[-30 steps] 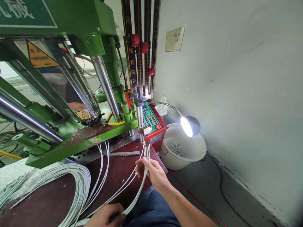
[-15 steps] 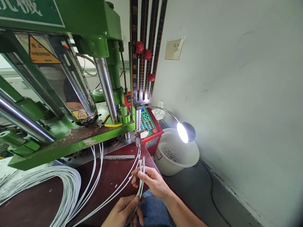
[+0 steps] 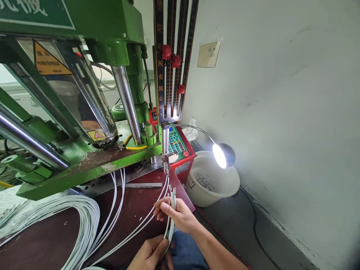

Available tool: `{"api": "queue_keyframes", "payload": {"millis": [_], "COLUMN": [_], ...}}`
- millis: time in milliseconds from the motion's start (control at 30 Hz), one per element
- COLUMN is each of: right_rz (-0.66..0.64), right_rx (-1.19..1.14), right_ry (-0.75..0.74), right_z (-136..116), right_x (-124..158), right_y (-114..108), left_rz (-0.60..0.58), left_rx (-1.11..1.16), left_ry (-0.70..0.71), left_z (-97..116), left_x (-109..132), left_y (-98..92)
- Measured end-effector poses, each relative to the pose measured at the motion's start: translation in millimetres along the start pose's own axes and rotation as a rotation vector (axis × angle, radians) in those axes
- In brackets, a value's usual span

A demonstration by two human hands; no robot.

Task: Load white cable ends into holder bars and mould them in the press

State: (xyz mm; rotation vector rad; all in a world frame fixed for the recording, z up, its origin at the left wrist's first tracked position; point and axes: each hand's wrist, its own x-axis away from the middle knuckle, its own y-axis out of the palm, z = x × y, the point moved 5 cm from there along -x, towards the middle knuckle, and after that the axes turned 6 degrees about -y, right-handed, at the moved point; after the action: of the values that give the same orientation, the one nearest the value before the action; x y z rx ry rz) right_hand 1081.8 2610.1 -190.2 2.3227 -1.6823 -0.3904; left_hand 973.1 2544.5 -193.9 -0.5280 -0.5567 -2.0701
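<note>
A small bunch of thin white cables (image 3: 171, 230) with metal end terminals (image 3: 174, 190) stands up between my hands. My left hand (image 3: 150, 252) pinches the bunch low down, above my lap. Higher up, my right hand (image 3: 180, 215) is curled loosely round it, thumb in front and fingers behind, just below the terminals. Other white cables (image 3: 140, 223) run over the dark red table (image 3: 36, 240) to a small metal stand (image 3: 165, 150), where their tips meet its foot. A thick coil of white cable (image 3: 88, 217) lies at the left.
A green press (image 3: 112, 165) rises over the table's far side. A flat metal bar (image 3: 143, 185) lies beneath it. Behind the stand is a red control box (image 3: 182, 165). To the right are a lit gooseneck lamp (image 3: 222, 155) and a white bucket (image 3: 225, 187) holding small pieces.
Both hands have shifted slightly right in the view with the cables. The terminals sit closer together above my right hand. The camera view has turned a little.
</note>
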Motion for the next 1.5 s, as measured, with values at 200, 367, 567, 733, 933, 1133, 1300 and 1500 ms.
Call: {"api": "queue_keyframes", "payload": {"millis": [200,367,567,733,933,1133,1300,1500], "right_rz": [-0.104,0.137,-0.171,-0.090,-0.142,-0.128,-0.148,-0.100], "right_rx": [-0.012,0.030,0.421,0.489,0.557,0.585,0.509,0.513], "right_ry": [0.106,-0.107,0.043,0.065,0.067,0.052,0.075,0.083], "right_z": [0,-31,-34,-31,-28,-31,-35,-36], "right_x": [0,-13,-6,-4,-7,-9,-9,-10], "right_y": [6,-33,-26,-33,-30,-24,-27,-34], "left_rz": [0.111,-0.031,-0.053,0.044,-0.043,-0.007,0.055,0.139], "left_rx": [0.221,0.328,0.568,0.709,0.770,0.703,0.588,0.491], "left_ry": [0.097,-0.011,0.000,0.072,0.033,0.048,0.064,0.066], "left_z": [19,7,16,25,20,18,18,17], "left_x": [-17,-25,-46,-55,-53,-53,-47,-49], "left_y": [10.2,20.1,30.3,27.3,27.4,28.9,22.6,16.4]}}
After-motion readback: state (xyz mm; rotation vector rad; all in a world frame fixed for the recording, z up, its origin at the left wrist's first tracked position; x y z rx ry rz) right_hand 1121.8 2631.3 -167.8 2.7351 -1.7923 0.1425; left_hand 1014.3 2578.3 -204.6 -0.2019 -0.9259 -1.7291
